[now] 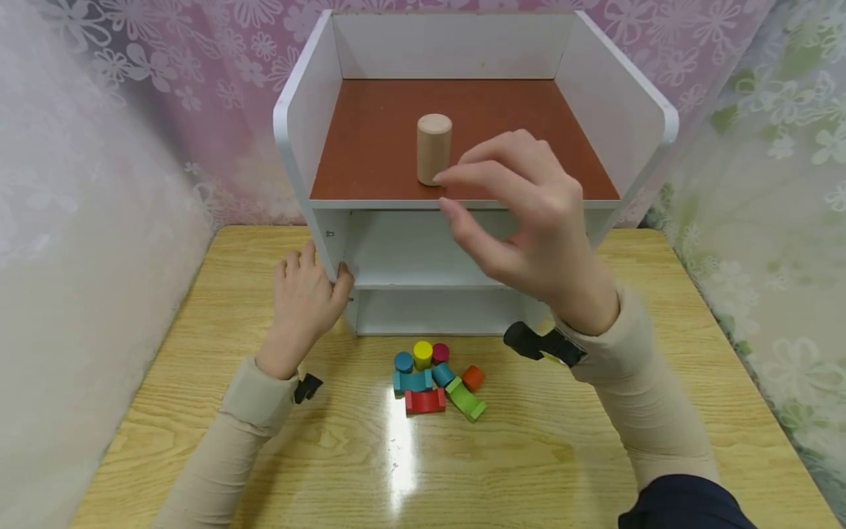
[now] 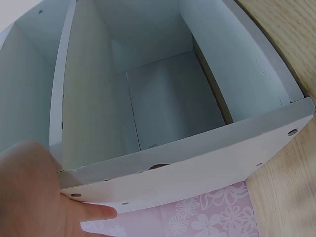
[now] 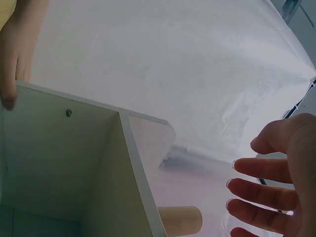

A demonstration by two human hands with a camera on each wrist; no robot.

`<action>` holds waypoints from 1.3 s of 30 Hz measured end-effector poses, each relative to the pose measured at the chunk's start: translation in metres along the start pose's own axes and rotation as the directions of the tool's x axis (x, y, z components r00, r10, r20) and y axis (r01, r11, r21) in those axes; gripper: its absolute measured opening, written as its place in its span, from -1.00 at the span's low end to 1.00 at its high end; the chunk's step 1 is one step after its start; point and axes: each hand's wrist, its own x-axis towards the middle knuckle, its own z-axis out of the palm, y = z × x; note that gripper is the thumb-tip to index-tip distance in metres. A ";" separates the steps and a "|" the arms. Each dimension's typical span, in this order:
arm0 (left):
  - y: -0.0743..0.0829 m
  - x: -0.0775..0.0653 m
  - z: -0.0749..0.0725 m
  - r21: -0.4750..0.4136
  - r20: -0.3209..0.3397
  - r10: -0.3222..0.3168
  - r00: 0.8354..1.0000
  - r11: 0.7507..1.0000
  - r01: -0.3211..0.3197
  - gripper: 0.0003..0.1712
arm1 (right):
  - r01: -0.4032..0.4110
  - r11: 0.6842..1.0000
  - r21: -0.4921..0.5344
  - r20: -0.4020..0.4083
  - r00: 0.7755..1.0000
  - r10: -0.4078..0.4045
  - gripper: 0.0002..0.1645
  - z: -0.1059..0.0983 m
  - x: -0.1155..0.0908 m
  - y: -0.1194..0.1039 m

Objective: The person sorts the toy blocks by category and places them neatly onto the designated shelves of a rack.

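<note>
Wooden cylinder (image 1: pixel 433 150) | right grip (image 1: pixel 529 209) spread, gap visible only from right wrist | left grip (image 1: pixel 306 300) pinching shelf (image 1: pixel 390 205)

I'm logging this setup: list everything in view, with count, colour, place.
Shelf: one, white with red-brown top, centre
Wooden cylinder: one, beige, upright on shelf top
Small cylinders: five, two blue, others yellow, crimson, orange, before shelf
Arched blocks: three, blue, red, green, beside small cylinders
Table: one, light wood, under shelf
Flowered curtains: two, pink behind, pale green right
Drape: one, whitish, left
Wrist cameras: two, black, at wrists
Cloth: one, navy, lower right
Sleeves: two, beige, forearms
Left hand: one, gripping shelf's left side
Right hand: one, near wooden cylinder
</note>
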 end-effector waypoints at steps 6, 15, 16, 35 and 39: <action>0.001 0.001 0.000 -0.006 0.023 -0.008 1.000 1.000 0.008 -0.32 | -0.004 0.998 0.066 0.044 0.999 0.001 -0.73 0.004 -0.019 -0.013; 0.001 0.000 -0.001 -0.020 0.040 -0.016 0.999 1.000 0.017 -0.32 | -0.025 0.991 0.128 0.146 0.989 0.006 -0.71 0.012 -0.063 -0.017; 0.001 0.000 -0.001 -0.022 0.042 -0.016 0.999 1.000 0.017 -0.32 | -0.035 0.990 0.140 0.154 0.988 0.013 -0.71 0.014 -0.070 -0.017; 0.002 0.001 -0.001 -0.021 0.081 -0.043 0.996 0.999 0.044 -0.30 | -0.335 0.928 0.160 0.422 0.874 0.243 -0.77 0.047 -0.179 -0.001; 0.002 0.001 0.000 -0.018 0.088 -0.047 0.995 0.999 0.048 -0.31 | -0.377 0.918 0.128 0.478 0.834 0.276 -0.70 0.055 -0.195 0.004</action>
